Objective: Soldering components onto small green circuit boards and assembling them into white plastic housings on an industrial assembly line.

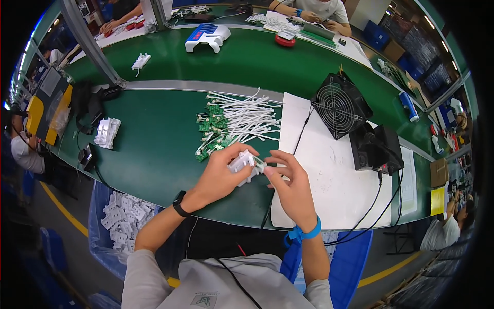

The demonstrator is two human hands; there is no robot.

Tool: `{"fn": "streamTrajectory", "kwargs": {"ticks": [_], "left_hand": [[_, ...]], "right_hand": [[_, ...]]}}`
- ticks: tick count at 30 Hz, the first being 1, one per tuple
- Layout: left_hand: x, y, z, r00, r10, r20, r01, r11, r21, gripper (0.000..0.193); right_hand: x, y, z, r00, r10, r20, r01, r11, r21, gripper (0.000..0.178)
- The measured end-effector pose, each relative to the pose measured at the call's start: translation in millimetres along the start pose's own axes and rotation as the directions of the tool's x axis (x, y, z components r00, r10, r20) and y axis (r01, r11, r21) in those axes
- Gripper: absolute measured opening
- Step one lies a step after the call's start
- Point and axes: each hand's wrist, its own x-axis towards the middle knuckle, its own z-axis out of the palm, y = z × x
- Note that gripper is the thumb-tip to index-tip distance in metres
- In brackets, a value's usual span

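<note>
Over the front part of the green bench, my left hand (221, 172) is closed around a white plastic housing (249, 166). At the housing's right end a small green circuit board (259, 164) shows. My right hand (293, 188) pinches the board's end between thumb and fingertips, its other fingers slightly curled. Just beyond my hands lies a pile of green circuit boards with white cables (226, 121), the cables fanning to the right. A stack of white plastic housings (107, 133) stands at the left of the bench.
A black fan (337, 105) and a black power box (378, 149) with cables stand on white paper (329, 190) at right. Below left is a blue bin (98, 226) holding white parts. A white-and-blue plastic shell (207, 37) lies on the far green belt. Other people work beyond.
</note>
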Motion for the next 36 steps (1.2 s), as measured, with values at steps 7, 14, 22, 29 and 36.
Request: {"fn": "streamTrajectory", "kwargs": {"ticks": [7,14,22,29,36], "left_hand": [[29.5,-0.7,24.5,0.987,0.071,-0.143,-0.067,0.997,0.036,0.021],[46.0,-5.3,66.3,0.996,-0.083,-0.020,0.076,0.966,-0.248,0.034],[54.2,-15.6,53.3,0.999,-0.031,0.008,0.031,1.000,0.002,0.047],[52.3,-20.1,67.4,0.992,-0.019,0.128,0.023,0.999,-0.034,0.046],[55.9,-16.1,88.8,0.952,-0.009,0.305,-0.033,0.991,0.131,0.045]], "right_hand": [[-13.4,2.2,-5.6,0.942,-0.336,-0.025,0.307,0.886,-0.346,0.027],[-19.7,18.9,-3.4,0.931,-0.365,0.024,0.270,0.641,-0.719,0.040],[11.1,27.5,-131.2,0.868,-0.046,-0.495,0.006,0.997,-0.082,0.022],[55.4,51.0,-227.9,0.712,0.006,-0.702,-0.084,0.993,-0.078,0.042],[76.4,56.2,-251.0,0.610,-0.352,-0.710,0.056,0.913,-0.405,0.021]]}}
